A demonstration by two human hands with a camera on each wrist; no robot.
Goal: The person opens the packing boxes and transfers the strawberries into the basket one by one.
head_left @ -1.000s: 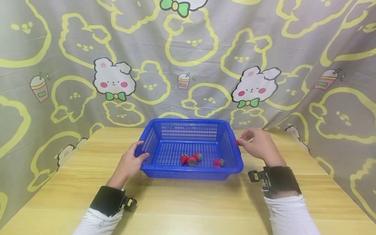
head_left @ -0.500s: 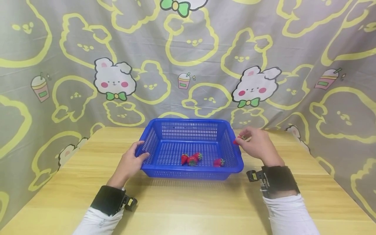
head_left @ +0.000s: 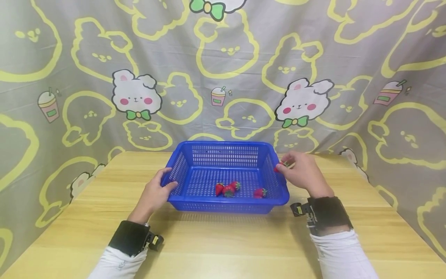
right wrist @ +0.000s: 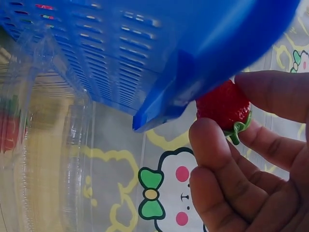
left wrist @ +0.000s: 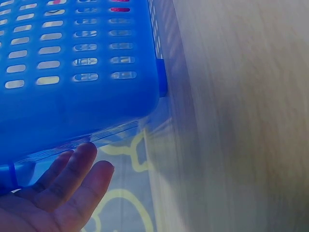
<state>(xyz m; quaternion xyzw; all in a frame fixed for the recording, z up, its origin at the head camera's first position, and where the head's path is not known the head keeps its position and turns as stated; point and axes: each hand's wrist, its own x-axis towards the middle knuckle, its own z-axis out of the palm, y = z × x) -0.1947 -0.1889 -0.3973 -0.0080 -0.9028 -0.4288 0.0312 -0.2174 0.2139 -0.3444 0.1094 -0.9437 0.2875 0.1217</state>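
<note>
A blue plastic basket [head_left: 223, 200] with slotted walls stands on the table. Several strawberries [head_left: 228, 191] lie on its floor, most clustered near the front middle, with a lone strawberry [head_left: 259, 193] further right. My left hand [head_left: 155, 192] holds the basket's left rim, thumb over the inside and fingers outside under the edge; the left wrist view shows those fingers [left wrist: 77, 176] below the rim. Between thumb and fingers, my right hand [head_left: 304, 172] pinches a red strawberry [right wrist: 224, 107] with a green leafy cap, right at the basket's right rim.
In the right wrist view a clear plastic box [right wrist: 79, 130] stands beside the basket, with a red and green strawberry [right wrist: 8, 126] seen through it. The wooden table [head_left: 223, 244] runs back to a patterned grey curtain [head_left: 244, 58].
My right hand has moved slightly left with the pinched strawberry, from outside the basket's right rim to over it. The left hand and the strawberries in the basket stay put.
</note>
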